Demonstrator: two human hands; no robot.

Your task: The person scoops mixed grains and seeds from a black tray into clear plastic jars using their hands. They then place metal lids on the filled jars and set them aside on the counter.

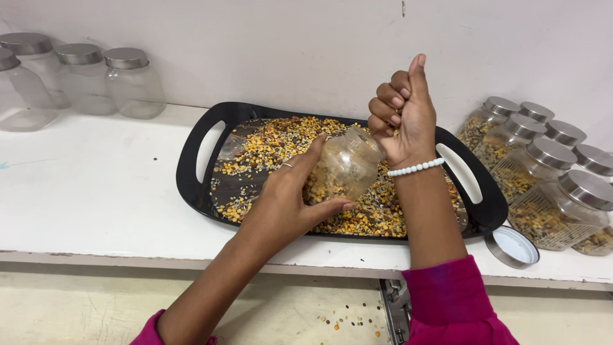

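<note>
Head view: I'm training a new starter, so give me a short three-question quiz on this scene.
1. Which hand holds the jar?
2. True or false: the right hand is a closed fist above the tray.
3. The loose lid lies: A) on the tray, B) on the shelf right of the tray, C) on the floor.

Key: 1. The left hand. 2. True. 3. B.
</note>
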